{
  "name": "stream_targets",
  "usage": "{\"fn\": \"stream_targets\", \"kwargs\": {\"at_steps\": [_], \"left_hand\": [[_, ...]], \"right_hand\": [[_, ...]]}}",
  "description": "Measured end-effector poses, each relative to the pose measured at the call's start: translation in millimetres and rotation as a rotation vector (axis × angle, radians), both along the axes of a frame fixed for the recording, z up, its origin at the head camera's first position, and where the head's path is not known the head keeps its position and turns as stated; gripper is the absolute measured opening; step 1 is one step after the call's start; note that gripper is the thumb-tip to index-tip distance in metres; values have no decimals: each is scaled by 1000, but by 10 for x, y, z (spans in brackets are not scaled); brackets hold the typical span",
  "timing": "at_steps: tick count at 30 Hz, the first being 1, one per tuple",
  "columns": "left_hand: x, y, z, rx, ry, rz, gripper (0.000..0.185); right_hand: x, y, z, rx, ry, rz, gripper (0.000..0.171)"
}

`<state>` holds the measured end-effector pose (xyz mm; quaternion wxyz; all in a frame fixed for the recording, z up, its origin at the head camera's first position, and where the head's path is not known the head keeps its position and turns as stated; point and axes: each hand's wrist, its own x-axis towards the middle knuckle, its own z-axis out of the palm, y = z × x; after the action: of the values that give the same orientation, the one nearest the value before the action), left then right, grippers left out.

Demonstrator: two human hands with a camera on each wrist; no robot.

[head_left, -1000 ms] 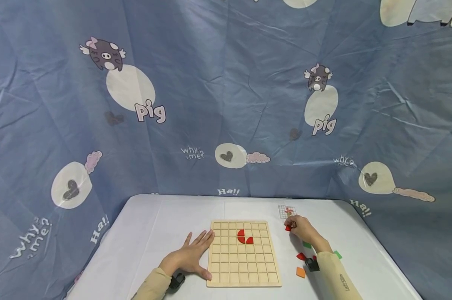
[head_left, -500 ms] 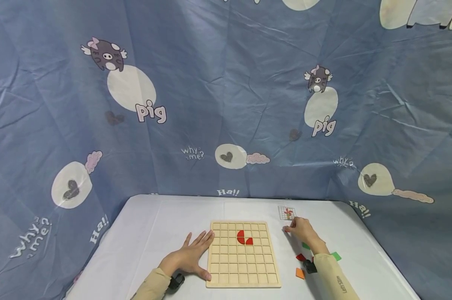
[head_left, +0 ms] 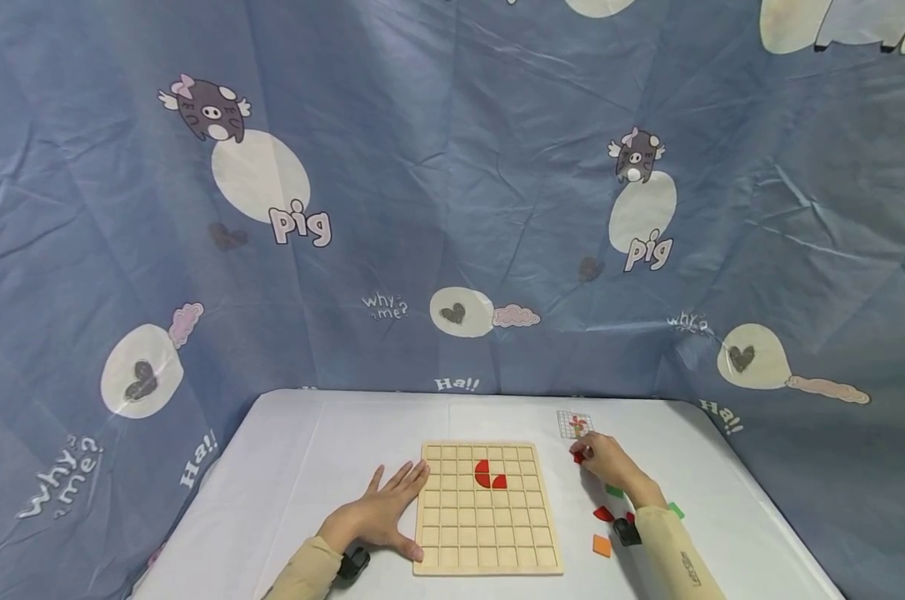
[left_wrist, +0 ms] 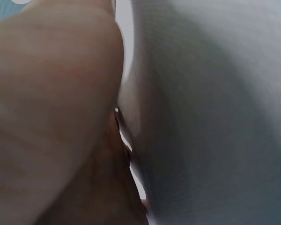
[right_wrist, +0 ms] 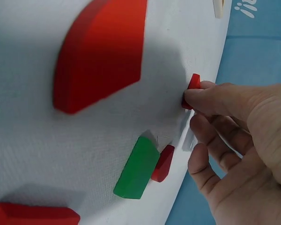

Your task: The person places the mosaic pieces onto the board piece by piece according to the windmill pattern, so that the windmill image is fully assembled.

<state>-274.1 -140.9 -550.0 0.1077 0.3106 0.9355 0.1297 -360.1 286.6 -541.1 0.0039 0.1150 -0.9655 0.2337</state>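
A square-grid wooden board (head_left: 487, 533) lies on the white table. Three red quarter-circle pieces seem to sit in its upper cells, two joined in a half circle (head_left: 482, 473) and one quarter-circle piece (head_left: 501, 482) beside them. My left hand (head_left: 381, 512) rests flat with spread fingers, fingertips and thumb on the board's left edge. Right of the board, my right hand (head_left: 608, 462) pinches a small red piece (right_wrist: 192, 91) between thumb and fingers, just above the table. The left wrist view shows mostly blurred skin and tabletop.
A printed pattern card (head_left: 575, 423) lies beyond my right hand. Loose around the right forearm are a red quarter-circle piece (right_wrist: 105, 51), green pieces (right_wrist: 136, 168), another red piece (right_wrist: 163, 163) and an orange square piece (head_left: 602, 545). A patterned blue curtain (head_left: 452, 200) surrounds the table.
My right hand shifts slightly and the red piece turns in its fingers, showing less of itself half a second ago and more now. My left hand and the board stay still.
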Motion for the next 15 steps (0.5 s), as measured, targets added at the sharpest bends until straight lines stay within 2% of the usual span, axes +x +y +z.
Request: {"fn": "stream_targets", "kwargs": {"at_steps": [5,9,15], "left_hand": [[0,-8,-16,4,7,-3,126],[-5,-12,-31,8,0,-2,126],[-17,-9,-53,1,7,0,127]], "right_hand": [[9,-2,-11,-7,14,0,27],[18,1,-14,-21,-10,-8,25],[13,6,-19,-42,-14,-47,20]]}}
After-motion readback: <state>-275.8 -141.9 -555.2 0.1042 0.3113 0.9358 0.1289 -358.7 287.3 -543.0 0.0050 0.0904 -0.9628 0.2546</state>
